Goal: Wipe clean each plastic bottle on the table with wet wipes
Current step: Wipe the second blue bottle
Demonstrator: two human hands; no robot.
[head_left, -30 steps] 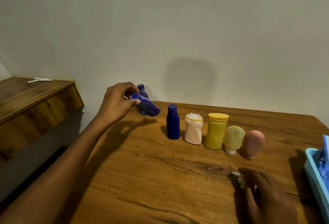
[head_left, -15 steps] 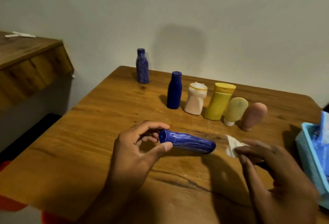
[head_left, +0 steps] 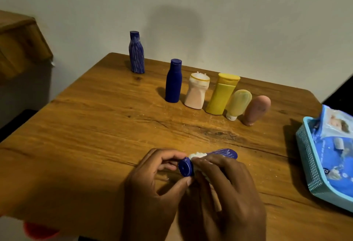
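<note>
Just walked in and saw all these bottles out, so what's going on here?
A person is cleaning plastic bottles at a wooden table. The left hand grips the cap end of a streaked blue bottle held on its side, while the right hand presses a white wet wipe around its neck. Six other bottles stand further back, and a wipes pack sits in a blue basket on the right.

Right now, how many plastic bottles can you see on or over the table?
7: streaked blue bottle back left; row of plain blue, pink-white, yellow, pale yellow, pink-brown; another streaked blue bottle in hand.
</note>
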